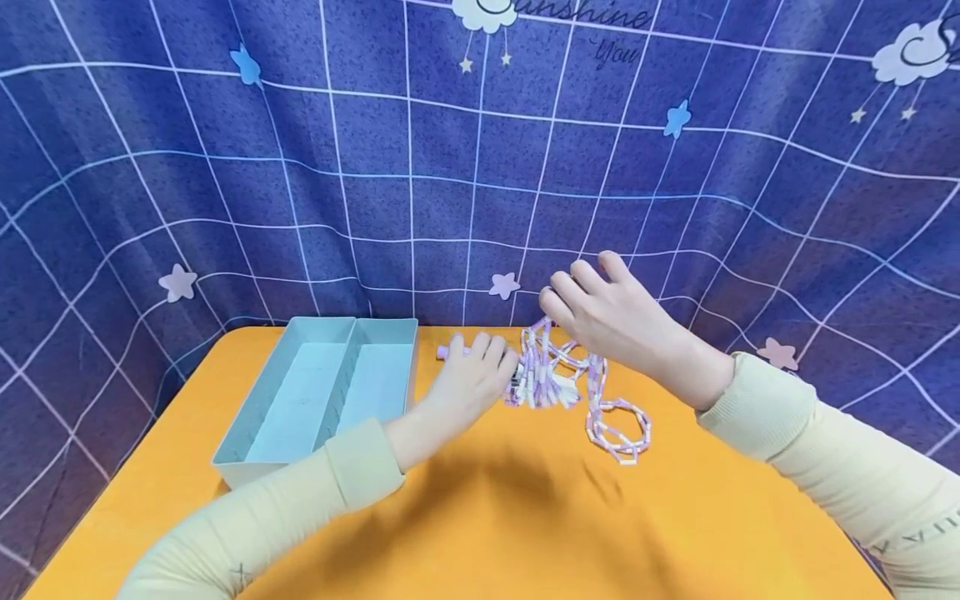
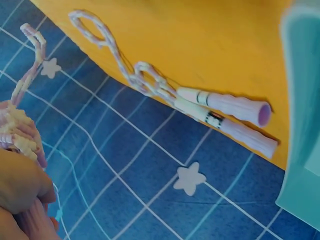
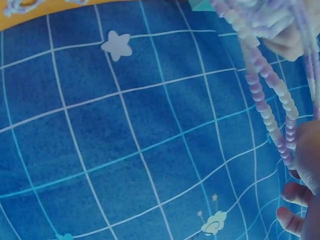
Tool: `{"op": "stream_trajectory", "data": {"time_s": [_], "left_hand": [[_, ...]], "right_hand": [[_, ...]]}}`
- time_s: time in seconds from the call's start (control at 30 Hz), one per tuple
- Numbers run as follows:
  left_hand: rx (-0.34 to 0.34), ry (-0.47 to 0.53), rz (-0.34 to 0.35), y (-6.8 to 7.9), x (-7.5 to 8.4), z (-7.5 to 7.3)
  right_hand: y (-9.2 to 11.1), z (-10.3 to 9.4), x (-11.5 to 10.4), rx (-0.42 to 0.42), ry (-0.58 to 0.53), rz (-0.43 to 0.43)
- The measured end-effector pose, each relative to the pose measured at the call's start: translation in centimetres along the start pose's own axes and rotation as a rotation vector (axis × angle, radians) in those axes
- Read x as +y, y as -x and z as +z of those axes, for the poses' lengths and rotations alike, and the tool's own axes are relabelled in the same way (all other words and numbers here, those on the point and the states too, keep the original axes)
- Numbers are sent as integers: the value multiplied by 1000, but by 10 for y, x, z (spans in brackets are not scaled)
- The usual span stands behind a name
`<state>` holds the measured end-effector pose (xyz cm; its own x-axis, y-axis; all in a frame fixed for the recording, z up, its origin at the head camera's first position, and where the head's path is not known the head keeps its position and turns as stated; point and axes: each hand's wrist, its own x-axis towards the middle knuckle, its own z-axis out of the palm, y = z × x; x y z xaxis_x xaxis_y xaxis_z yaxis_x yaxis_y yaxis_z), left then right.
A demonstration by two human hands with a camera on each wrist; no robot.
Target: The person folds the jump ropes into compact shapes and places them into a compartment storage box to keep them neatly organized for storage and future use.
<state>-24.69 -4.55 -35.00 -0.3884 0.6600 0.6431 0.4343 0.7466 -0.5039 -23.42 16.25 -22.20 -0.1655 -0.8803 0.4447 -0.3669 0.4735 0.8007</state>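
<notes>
In the head view my left hand (image 1: 467, 385) is over the table, right of a divided tray. The left wrist view shows it gripping a light purple jump rope handle (image 2: 37, 220), with gathered purple and white beaded rope (image 2: 20, 125) beside the fingers. My right hand (image 1: 617, 315), raised higher to the right, holds a beaded strand (image 3: 260, 95) of rope between its curled fingers. Rope loops (image 1: 551, 375) hang between the hands. A second jump rope (image 2: 117, 57) lies on the table, its two purple handles (image 2: 240, 108) side by side.
The pale blue tray (image 1: 347, 375), with two long compartments, stands on the left of the orange table (image 1: 525, 533). A blue grid-patterned curtain (image 1: 442, 208) with stars and clouds closes off the back and sides. A rope coil (image 1: 637, 446) shows below my right hand.
</notes>
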Motion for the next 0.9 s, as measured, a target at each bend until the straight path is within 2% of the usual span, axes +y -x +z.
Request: {"op": "stream_trajectory", "data": {"time_s": [0.1,0.33,0.53,0.73,0.9], "left_hand": [[17,3,44,-1,4,-4],[126,-7,147,0,11,-12],[144,-3,148,1,12,-21],[132,4,155,3,11,-31],[147,55,152,3,10,-39]], "right_hand": [[0,5,4,-5,-5,-1],[4,20,11,-9,-1,15],[13,36,15,-46,-37,31],[21,51,13,-59,-66,56],[27,63,12,-30,-88,92]]}}
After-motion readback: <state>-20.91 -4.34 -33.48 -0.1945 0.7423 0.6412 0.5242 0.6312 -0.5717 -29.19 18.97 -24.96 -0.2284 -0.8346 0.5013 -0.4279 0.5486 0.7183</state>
